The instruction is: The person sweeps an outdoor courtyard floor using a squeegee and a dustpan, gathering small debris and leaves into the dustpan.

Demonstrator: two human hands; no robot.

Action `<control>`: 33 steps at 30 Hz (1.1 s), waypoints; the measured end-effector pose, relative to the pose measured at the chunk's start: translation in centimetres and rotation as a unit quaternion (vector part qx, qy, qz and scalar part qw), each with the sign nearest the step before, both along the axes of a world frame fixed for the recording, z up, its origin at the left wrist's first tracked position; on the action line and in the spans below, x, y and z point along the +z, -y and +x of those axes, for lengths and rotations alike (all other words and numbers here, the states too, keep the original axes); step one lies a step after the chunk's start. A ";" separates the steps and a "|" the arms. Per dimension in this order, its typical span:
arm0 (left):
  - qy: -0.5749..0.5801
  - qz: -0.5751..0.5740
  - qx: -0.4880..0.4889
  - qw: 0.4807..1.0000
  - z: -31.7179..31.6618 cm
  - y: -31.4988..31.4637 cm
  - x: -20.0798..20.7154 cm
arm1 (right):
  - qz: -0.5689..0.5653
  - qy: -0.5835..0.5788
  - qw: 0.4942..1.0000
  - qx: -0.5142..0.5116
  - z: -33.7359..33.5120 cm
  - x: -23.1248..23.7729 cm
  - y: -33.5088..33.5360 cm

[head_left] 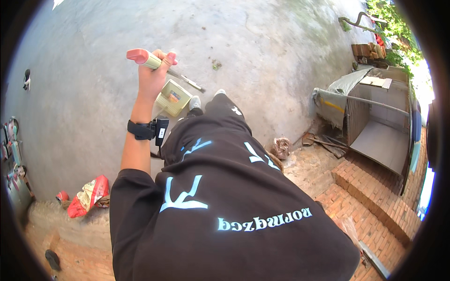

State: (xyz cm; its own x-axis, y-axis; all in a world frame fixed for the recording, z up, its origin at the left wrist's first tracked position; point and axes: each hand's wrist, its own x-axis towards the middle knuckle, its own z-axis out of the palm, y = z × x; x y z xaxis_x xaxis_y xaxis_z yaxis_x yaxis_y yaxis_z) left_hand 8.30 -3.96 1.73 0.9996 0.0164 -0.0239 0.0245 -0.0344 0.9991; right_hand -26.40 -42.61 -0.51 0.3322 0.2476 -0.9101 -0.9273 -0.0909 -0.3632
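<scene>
My left hand (159,68) is closed around the cream grip of a long-handled broom (151,60), its pink end sticking out to the left of my fist. The broom's thin grey shaft slants down to the right, lining up with a narrow white head with a dark tip over the ground. Just below this lies a cream dustpan (183,104) with a ridged left side and an orange-brown label or patch inside. One of my shoes (195,102) is right beside the dustpan. A black band with a small device (160,131) circles my left wrist. My right hand does not show.
Grey concrete ground (253,51) spreads ahead. At right stand an open box-like metal cabinet (382,140) and brick steps (370,199), with wood scraps (328,144) nearby. A red and white sack (90,195) lies at left. A brownish bundle (281,147) sits right of my legs.
</scene>
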 end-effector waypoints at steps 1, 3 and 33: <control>-0.004 -0.016 0.010 1.000 -0.1 -0.1 0.0 | -0.002 -0.022 0.999 -0.027 -1.4 -0.3 -0.1; -0.003 -0.023 0.016 1.000 -0.2 -0.5 0.1 | -0.004 -0.064 0.995 -0.077 -3.1 -1.0 -0.3; 0.004 -0.036 0.041 0.999 -4.7 -3.4 -1.4 | 0.041 -0.125 0.963 -0.236 17.3 -1.2 0.0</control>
State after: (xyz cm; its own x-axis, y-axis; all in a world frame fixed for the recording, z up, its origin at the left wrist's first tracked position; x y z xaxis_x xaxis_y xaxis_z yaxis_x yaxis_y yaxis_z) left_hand 3.58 -0.56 0.34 0.9951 0.0971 -0.0201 0.0164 0.0388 0.9991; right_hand -9.10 -42.61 -1.75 0.1982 0.1966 -0.9602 -0.9175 0.3820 -0.1112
